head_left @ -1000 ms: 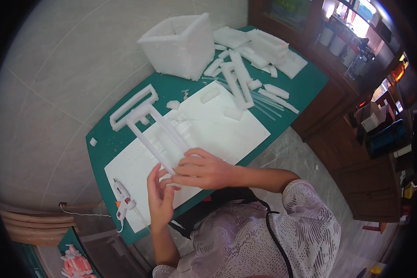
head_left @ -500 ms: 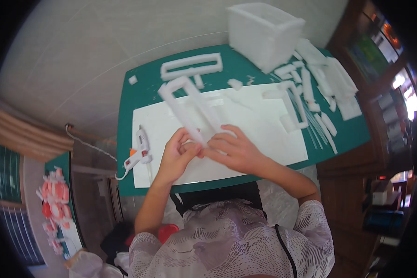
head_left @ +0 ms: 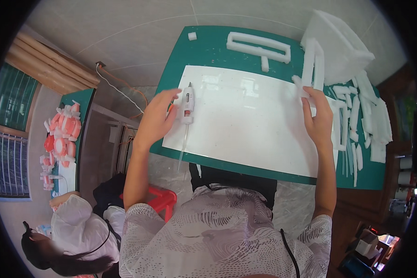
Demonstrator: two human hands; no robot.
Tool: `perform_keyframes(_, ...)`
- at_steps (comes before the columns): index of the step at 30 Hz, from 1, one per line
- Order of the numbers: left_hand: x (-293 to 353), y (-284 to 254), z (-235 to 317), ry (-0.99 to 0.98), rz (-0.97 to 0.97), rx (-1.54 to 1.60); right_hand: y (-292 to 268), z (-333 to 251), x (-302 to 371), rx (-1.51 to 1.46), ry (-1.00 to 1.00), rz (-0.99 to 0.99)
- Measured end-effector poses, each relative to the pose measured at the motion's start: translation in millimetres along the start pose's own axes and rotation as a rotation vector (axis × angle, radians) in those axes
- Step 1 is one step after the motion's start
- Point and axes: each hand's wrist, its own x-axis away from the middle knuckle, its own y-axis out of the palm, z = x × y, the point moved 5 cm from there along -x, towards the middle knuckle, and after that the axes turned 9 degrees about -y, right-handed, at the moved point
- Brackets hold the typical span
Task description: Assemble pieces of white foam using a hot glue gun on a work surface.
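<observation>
Reaching across the green surface (head_left: pixel 208 51), the left hand (head_left: pixel 156 118) touches the white glue gun (head_left: pixel 187 103) at the left edge of the white sheet (head_left: pixel 245 116) — fingers spread, not wrapped around it. The right hand (head_left: pixel 318 121) has its fingers clamped on a white foam frame (head_left: pixel 312 65) near the surface's right side (beside loose foam strips (head_left: pixel 366 120)). Another foam frame (head_left: pixel 258 45) lies along the far edge.

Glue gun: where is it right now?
Head view, left side: the glue gun lies on the left edge of the white sheet, right beside the left hand, whose fingers reach toward it.
</observation>
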Motion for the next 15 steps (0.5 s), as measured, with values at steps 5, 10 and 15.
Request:
perform_keyframes(5, 33, 6, -35, -0.095, -0.146, -0.231, 13, 7, 8, 0.006, 0.025, -0.050)
perform_keyframes(10, 28, 12, -42, -0.219, -0.217, 0.057, 22, 9, 16, 0.022, 0.017, -0.057)
perform_keyframes(15, 24, 16, -51, -0.024, -0.123, -0.002, 21, 15, 21, 0.020, 0.035, -0.049)
